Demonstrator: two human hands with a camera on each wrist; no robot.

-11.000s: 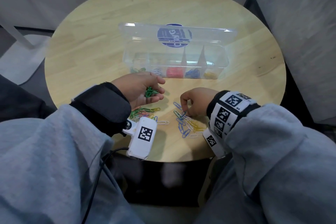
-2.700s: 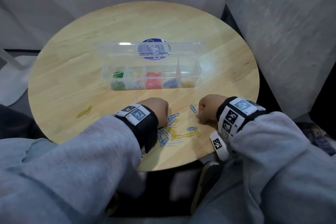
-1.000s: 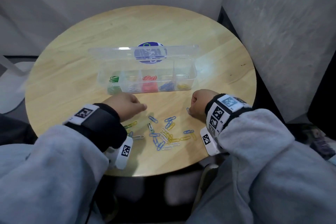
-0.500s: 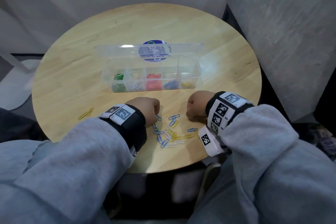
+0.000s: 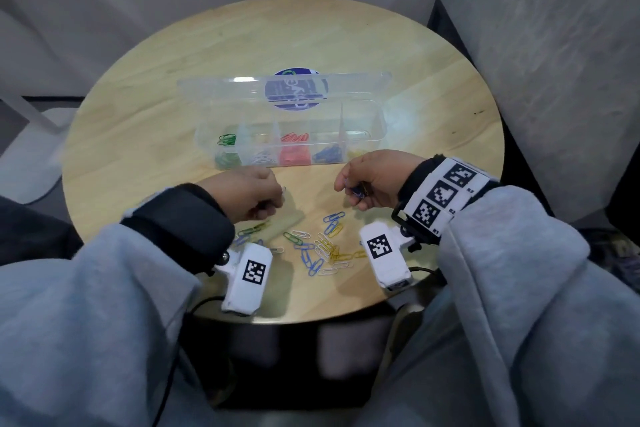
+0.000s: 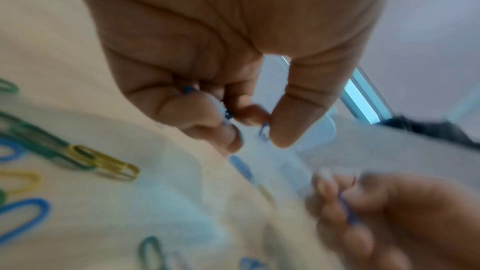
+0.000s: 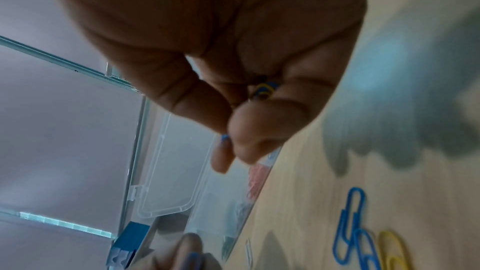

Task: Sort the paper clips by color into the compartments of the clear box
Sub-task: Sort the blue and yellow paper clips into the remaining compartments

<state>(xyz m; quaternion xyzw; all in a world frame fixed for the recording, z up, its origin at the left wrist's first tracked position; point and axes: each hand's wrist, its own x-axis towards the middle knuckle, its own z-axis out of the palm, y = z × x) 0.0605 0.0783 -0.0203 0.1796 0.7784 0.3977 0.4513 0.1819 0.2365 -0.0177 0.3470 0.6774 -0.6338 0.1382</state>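
Observation:
The clear box (image 5: 382, 130) stands open mid-table, its compartments holding green (image 5: 227, 159), white, red (image 5: 293, 155), blue (image 5: 327, 154) and yellow clips. Loose paper clips (image 5: 322, 250) in blue, yellow, white and green lie near the front edge. My left hand (image 5: 278, 196) hovers above the pile's left side; in the left wrist view its curled fingers (image 6: 205, 110) pinch small blue clips (image 6: 264, 130). My right hand (image 5: 348, 184) is raised near the box's right end, pinching blue clips (image 7: 265, 88) with a trace of yellow among them.
The round wooden table (image 5: 138, 121) sits close to a grey wall on the right. The box's lid (image 5: 221, 94) stands up behind the compartments. A blue round sticker (image 5: 296, 88) shows through the lid. Bare wood lies left of the box.
Both hands have lifted off the pile and turned, so the wrist cameras now show. They sit closer to the box's front wall, each with clips pinched.

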